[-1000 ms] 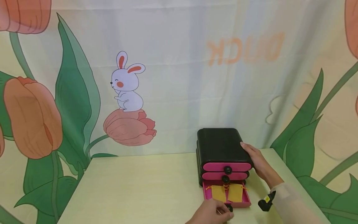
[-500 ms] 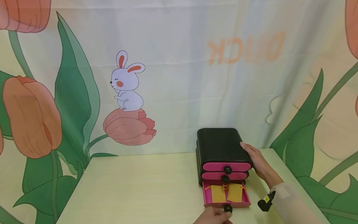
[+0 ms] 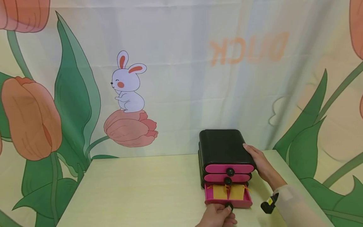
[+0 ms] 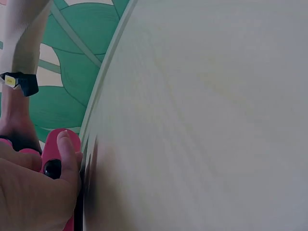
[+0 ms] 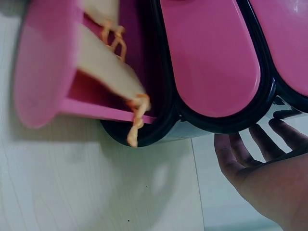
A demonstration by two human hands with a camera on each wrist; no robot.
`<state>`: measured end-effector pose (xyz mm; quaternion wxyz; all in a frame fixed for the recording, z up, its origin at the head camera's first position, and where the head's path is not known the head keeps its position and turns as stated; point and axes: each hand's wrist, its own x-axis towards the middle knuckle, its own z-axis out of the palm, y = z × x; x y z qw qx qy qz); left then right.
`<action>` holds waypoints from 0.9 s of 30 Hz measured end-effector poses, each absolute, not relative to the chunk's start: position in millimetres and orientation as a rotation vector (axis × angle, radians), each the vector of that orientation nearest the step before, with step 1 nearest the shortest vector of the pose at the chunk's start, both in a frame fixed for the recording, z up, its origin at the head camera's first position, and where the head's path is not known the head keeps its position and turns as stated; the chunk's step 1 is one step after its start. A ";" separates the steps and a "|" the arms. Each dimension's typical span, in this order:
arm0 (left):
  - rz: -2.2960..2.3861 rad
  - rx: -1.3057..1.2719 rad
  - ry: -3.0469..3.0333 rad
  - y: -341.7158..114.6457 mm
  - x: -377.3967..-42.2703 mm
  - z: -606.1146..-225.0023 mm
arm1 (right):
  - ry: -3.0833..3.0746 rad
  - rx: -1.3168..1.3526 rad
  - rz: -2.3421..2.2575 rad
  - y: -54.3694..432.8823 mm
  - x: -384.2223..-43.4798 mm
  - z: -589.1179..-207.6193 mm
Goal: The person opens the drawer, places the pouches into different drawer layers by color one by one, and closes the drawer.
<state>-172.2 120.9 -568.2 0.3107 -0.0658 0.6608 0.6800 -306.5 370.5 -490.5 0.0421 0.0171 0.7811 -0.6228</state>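
A black cabinet (image 3: 222, 146) with pink-fronted drawers stands at the right of the table. Its bottom drawer (image 3: 246, 204) is pulled partway out and holds two yellow drawstring pouches (image 3: 220, 192), lying side by side. At the front, my left hand (image 3: 216, 216) pinches this drawer's round black knob (image 3: 230, 205); the left wrist view shows the thumb beside the knob (image 4: 53, 169). My right hand (image 3: 259, 160) rests against the cabinet's right side, fingers extended. In the right wrist view, an orange pouch cord (image 5: 137, 122) hangs over the drawer's side edge.
The two upper drawers (image 3: 218, 168) sit closed, each with a black knob. A pale wood-look table (image 3: 136, 192) extends to the left. Behind it hangs a curtain (image 3: 181, 78) printed with tulips and a rabbit. A black device (image 3: 269, 203) is at the right sleeve.
My left hand has moved from beside the knob to a pinch on it. The bottom drawer has slid slightly inward with its pouches. The right hand stays in place.
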 end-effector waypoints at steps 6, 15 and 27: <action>1.961 -0.073 1.742 124.1 -185.3 -573.4 | 2.387 0.074 -1.899 371.1 -305.7 -490.3; 2.107 -0.025 1.833 136.9 -209.9 -575.4 | 2.390 0.053 -1.912 371.8 -304.6 -491.3; 2.170 -0.015 1.798 141.4 -222.2 -578.3 | 2.396 0.049 -1.903 372.7 -303.7 -487.7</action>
